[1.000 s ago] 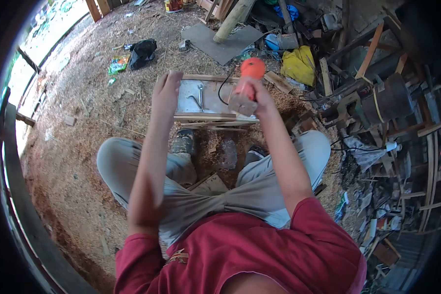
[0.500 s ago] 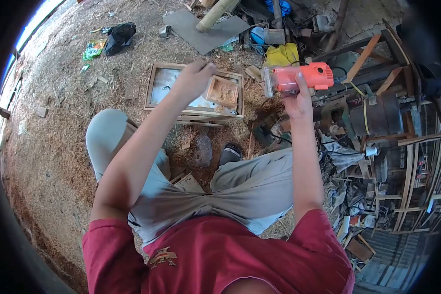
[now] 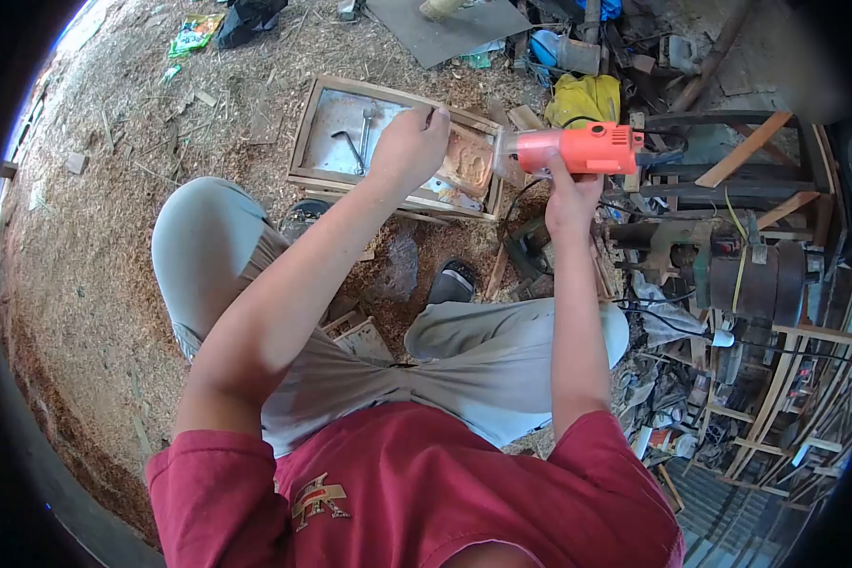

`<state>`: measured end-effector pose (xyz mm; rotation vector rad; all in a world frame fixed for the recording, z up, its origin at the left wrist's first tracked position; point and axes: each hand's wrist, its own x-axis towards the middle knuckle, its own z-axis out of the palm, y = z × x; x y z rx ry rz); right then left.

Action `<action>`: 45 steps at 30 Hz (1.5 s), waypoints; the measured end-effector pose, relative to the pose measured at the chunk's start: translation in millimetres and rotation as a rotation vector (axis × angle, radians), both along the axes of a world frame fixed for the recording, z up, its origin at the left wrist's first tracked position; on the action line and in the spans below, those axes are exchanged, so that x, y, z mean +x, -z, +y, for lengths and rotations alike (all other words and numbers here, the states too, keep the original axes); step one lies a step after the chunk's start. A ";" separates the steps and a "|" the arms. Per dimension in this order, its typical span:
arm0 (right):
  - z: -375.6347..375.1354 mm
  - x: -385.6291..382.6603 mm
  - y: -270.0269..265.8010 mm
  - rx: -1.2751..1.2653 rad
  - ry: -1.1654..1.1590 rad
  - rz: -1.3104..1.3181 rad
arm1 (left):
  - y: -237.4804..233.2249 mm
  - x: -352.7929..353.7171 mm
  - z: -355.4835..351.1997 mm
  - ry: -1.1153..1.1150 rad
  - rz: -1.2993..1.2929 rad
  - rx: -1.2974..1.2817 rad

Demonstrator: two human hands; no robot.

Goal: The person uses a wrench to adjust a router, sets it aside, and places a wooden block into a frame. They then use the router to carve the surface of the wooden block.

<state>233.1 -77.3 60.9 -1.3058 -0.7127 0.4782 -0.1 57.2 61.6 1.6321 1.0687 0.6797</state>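
My left hand [image 3: 411, 144] is closed, fingers curled together over the wooden box [image 3: 303, 142]; a small dark thing may show between the fingertips, too small to name. My right hand [image 3: 574, 204] grips an orange power tool [image 3: 592, 148] from below. Its clear guard [image 3: 505, 151] points left and overlaps the box's right edge in the view. On the box's pale top lie two metal tools, a wrench-like one [image 3: 365, 131] and a dark bent one [image 3: 348, 150]. A small wooden tray with wood dust [image 3: 468, 159] sits at the box's right side, partly behind my left hand.
A machine with a round drum [image 3: 755, 282] and wooden frames stand at the right. A yellow cloth [image 3: 585, 97] lies beyond the power tool. Wood shavings cover the ground [image 3: 95, 284]. My legs [image 3: 218, 256] are bent below the box, and a black cord hangs near the tool.
The view has shifted, showing the box higher up. My left hand has moved toward the small tray, uncovering the metal tools. The orange tool's guard is closer to the box.
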 end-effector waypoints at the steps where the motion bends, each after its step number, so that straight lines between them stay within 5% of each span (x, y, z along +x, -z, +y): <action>1: 0.8 -4.3 3.2 -0.015 0.016 -0.083 | -0.8 -1.0 1.8 -0.027 -0.014 -0.012; 19: 9.8 -22.7 46.1 -0.182 0.048 -0.312 | -5.1 -18.7 11.3 -0.138 -0.084 -0.042; 45: 20.9 -18.3 56.5 -0.177 -0.023 -0.300 | -7.6 -40.7 14.8 -0.140 -0.055 -0.053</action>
